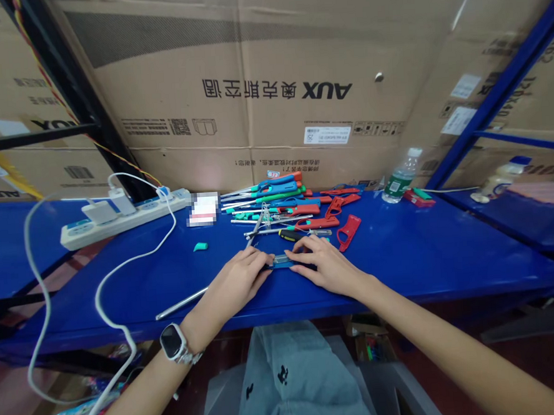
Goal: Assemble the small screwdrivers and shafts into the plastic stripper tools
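Observation:
Between my two hands lies a blue lighter body [283,265] with a clear part on it, low over the table's near side. My left hand [246,272] is closed on its left end, and my right hand [320,261] pinches its right end with bent fingers. A long metal tube [182,304] sticks out to the lower left from beneath my left hand; whether it joins the lighter body is hidden. Just beyond my right hand is a yellow-and-black screwdriver handle [292,235]. A loose red lighter shell [348,232] lies to its right.
Several long-tube lighters [276,201] are heaped farther back on the blue table [449,253]. A green cap-like piece [200,246] and a white power strip [132,216] with cables lie left. A water bottle [400,178] stands right, before a large carton [268,58].

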`<state>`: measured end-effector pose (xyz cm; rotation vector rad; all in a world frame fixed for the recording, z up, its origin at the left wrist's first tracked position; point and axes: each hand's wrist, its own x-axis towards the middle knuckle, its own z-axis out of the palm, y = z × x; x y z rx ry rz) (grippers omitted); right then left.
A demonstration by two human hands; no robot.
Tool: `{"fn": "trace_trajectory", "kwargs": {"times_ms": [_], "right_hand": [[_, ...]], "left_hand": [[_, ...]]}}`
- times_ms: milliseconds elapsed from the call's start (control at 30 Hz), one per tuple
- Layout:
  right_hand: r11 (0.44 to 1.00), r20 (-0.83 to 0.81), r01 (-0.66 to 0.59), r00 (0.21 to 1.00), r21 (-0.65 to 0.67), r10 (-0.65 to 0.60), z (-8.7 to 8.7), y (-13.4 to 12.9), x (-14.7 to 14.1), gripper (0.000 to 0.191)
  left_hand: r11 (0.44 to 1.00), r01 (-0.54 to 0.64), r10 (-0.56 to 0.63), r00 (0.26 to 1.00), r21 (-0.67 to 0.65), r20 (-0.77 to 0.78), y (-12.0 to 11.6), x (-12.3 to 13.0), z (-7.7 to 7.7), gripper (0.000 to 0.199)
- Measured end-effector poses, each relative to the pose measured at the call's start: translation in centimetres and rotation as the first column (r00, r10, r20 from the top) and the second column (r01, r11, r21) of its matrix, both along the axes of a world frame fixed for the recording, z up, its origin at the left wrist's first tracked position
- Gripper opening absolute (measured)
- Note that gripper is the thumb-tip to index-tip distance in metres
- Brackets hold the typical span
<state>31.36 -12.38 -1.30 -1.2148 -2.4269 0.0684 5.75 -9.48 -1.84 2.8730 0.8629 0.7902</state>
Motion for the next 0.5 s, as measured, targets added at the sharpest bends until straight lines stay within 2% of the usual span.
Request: {"fn": "trace_trajectory", "kwargs": {"times_ms": [233, 400, 500], "right_hand": [[0.999, 0.065, -0.041, 0.997, -0.014, 0.042, 1.5, 0.6, -0.5, 0.026], [0.998, 0.091, -0.054, 0.994, -0.026, 0.056, 1.8, 1.2, -0.5, 0.026], [0.998, 0.108, -0.064, 0.992, -0.007, 0.065, 1.8, 1.3, -0.5, 0.025]], "left_hand": [[1.0, 0.01, -0.01, 1.0, -0.018, 0.022, 0.2, -0.1, 0.2, 0.019], [0.994, -0.111, 0.111, 0.994, 0.018, 0.01, 0.1, -1.1, 0.4, 0.031], [0.992, -0.107, 0.109, 0.994, 0.061, -0.023, 0.0, -1.6, 0.5, 0.028]]}}
